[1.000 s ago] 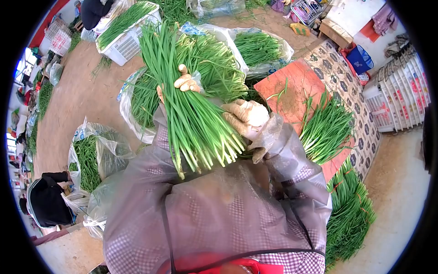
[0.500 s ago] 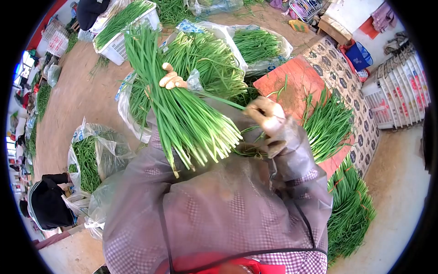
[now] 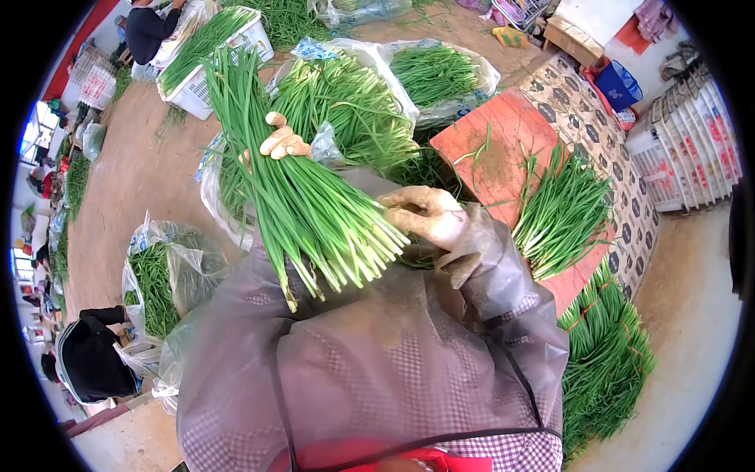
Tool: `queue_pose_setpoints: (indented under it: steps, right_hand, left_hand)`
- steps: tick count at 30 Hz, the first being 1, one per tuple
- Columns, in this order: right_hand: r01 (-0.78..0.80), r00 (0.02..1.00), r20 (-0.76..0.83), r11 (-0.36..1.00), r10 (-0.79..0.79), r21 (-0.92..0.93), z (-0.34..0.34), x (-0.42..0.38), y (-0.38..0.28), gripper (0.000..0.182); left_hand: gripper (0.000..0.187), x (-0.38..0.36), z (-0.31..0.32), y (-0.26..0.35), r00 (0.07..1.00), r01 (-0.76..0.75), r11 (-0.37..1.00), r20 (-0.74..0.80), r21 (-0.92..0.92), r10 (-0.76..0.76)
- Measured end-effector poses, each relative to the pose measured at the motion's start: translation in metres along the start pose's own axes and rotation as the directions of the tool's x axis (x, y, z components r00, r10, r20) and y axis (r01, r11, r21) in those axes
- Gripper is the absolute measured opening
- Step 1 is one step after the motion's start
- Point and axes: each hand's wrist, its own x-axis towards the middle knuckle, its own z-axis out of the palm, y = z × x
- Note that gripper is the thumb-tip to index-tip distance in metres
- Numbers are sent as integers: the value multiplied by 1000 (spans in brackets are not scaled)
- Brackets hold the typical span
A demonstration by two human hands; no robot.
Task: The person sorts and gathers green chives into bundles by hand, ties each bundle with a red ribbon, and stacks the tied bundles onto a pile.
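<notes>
A long bunch of green stalks (image 3: 314,206) with pale cut ends hangs across my front. My left hand (image 3: 281,138) is wrapped round its middle, fingers on top. At the bunch's right edge, near the pale ends, my right hand (image 3: 425,212) has its thumb and fingers bent towards each other; what lies between the fingertips is too small to make out. Behind the bunch stands an open plastic bag of green stalks (image 3: 338,102). To the right, a loose pile of stalks (image 3: 560,216) lies on a red board (image 3: 503,141).
Banded bundles (image 3: 602,354) lie at the lower right. A white basket of stalks (image 3: 193,96) stands at the upper left, beside a person in dark clothing (image 3: 148,33). Another bag of stalks (image 3: 153,287) and a dark garment (image 3: 93,358) are at left. White crates (image 3: 684,149) stand at right.
My right hand has moved left and down to the bunch's edge; the stalk that ran from it to the bunch no longer shows. The bunch and my left hand have shifted slightly left.
</notes>
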Motion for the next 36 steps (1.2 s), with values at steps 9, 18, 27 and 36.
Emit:
queue_pose_setpoints:
  steps: [9, 18, 27, 36]
  right_hand:
    - [-27, 998, 63, 990, 18, 138, -1, 22, -1, 50]
    - [150, 973, 87, 874, -213, 462, 19, 47, -8, 85]
    - [116, 989, -129, 885, -64, 451, 34, 47, 13, 95]
    - [-209, 969, 15, 787, 246, 581, 36, 33, -14, 60]
  left_hand:
    - [62, -2, 10, -9, 998, -12, 998, -67, -61, 8]
    - [69, 3, 19, -46, 883, 173, 960, -467, 220, -52]
    - [75, 8, 21, -69, 739, 426, 878, -644, 217, -200]
    - [96, 9, 31, -84, 722, 536, 733, -677, 419, -141]
